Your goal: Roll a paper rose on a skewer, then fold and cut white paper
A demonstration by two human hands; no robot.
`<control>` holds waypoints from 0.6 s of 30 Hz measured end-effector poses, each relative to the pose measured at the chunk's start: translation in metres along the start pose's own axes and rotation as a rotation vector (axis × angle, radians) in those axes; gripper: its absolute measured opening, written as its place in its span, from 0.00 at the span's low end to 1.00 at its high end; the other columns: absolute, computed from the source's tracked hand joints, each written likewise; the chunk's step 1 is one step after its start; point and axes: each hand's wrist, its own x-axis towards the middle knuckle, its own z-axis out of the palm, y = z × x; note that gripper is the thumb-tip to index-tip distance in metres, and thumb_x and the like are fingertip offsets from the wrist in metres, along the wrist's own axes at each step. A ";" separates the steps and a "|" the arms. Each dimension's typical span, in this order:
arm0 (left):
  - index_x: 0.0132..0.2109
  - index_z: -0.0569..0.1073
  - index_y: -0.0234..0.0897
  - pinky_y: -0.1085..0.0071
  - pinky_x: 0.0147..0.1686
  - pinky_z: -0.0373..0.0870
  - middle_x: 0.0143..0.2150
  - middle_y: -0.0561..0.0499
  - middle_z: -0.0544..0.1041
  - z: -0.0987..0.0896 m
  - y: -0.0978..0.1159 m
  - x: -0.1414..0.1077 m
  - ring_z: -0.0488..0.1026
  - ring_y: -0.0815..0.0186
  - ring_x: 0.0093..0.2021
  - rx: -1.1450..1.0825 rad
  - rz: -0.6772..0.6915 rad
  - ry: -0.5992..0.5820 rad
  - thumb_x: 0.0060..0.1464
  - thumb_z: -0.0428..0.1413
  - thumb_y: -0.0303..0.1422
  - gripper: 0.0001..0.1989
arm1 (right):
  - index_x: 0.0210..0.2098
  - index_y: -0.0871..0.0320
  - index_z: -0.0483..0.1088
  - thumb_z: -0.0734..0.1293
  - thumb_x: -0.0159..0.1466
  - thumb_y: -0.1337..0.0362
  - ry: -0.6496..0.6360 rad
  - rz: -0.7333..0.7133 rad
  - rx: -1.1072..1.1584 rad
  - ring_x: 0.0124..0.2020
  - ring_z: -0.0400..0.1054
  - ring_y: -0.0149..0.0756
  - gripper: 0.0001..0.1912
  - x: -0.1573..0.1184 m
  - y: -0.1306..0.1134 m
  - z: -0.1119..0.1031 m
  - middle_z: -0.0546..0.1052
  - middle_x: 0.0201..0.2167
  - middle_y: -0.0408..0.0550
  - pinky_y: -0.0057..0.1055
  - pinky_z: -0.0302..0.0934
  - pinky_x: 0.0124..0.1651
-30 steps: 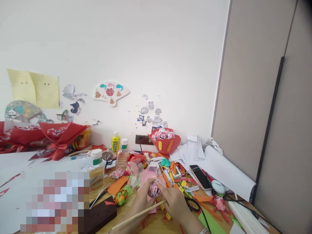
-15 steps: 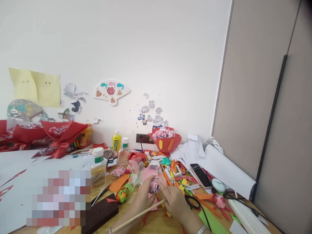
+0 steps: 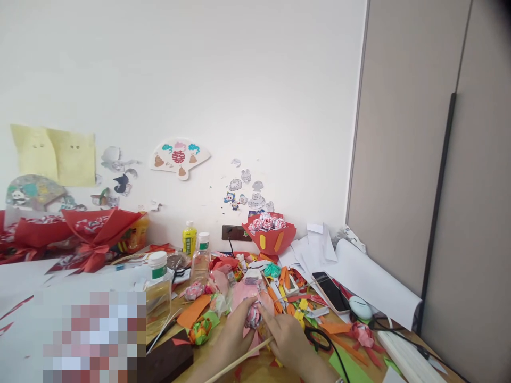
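Observation:
A pink-and-white paper flower (image 3: 253, 315) sits between my two hands, low in the middle of the view. My left hand (image 3: 235, 332) closes round its left side, thumb and fingers against the petals. From the right, my right hand (image 3: 290, 336) reaches in with its index finger on the flower, its other fingers curled. A thin wooden stick (image 3: 239, 360) runs from those curled fingers down to the lower left, across my left wrist. Behind the flower lies a sheet of pink paper (image 3: 242, 291). The underside of the flower is hidden by my hands.
Paper scraps crowd the table, with a green-orange paper flower (image 3: 200, 331) at left. Bottles (image 3: 158, 274) stand behind. To the right lie a phone (image 3: 330, 291), black-handled scissors (image 3: 318, 339) and a white mouse (image 3: 360, 307). A red bouquet (image 3: 271, 242) stands against the wall.
The view has tilted slightly up and turned a little right, so most things sit lower and further left. My hands stay on the flower, with little visible change in grip.

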 end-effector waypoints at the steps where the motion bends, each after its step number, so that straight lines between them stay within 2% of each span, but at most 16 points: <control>1: 0.53 0.68 0.37 0.60 0.49 0.69 0.50 0.42 0.74 0.000 0.000 0.000 0.72 0.55 0.49 -0.004 -0.001 -0.003 0.41 0.50 0.22 0.27 | 0.62 0.65 0.49 0.54 0.64 0.65 -0.002 -0.001 -0.002 0.23 0.65 0.39 0.27 0.000 0.000 0.000 0.73 0.24 0.51 0.30 0.53 0.24; 5: 0.53 0.68 0.37 0.58 0.49 0.69 0.51 0.41 0.74 0.001 -0.001 0.001 0.72 0.54 0.50 -0.058 0.005 0.002 0.43 0.51 0.24 0.26 | 0.62 0.65 0.48 0.54 0.63 0.66 0.008 0.000 -0.002 0.22 0.64 0.40 0.28 0.002 -0.001 -0.002 0.73 0.24 0.51 0.30 0.54 0.24; 12: 0.54 0.65 0.36 0.57 0.52 0.66 0.54 0.39 0.71 0.008 -0.007 0.004 0.67 0.53 0.54 -0.205 -0.056 0.059 0.45 0.54 0.29 0.25 | 0.58 0.65 0.57 0.52 0.65 0.66 0.129 0.004 -0.043 0.22 0.65 0.38 0.22 0.005 0.002 -0.009 0.72 0.22 0.50 0.29 0.52 0.24; 15: 0.53 0.64 0.36 0.60 0.49 0.68 0.52 0.41 0.70 0.011 -0.007 0.006 0.69 0.56 0.51 -0.321 -0.134 0.059 0.46 0.55 0.32 0.25 | 0.56 0.64 0.60 0.51 0.67 0.65 0.167 0.014 -0.036 0.21 0.65 0.37 0.21 0.006 0.002 -0.010 0.72 0.21 0.49 0.29 0.53 0.24; 18: 0.51 0.62 0.34 0.61 0.46 0.71 0.48 0.42 0.71 0.013 -0.001 0.008 0.71 0.58 0.48 -0.426 -0.150 0.062 0.45 0.56 0.34 0.25 | 0.55 0.64 0.61 0.50 0.67 0.65 0.181 0.028 -0.010 0.21 0.65 0.37 0.20 0.007 0.000 -0.011 0.73 0.21 0.49 0.29 0.54 0.24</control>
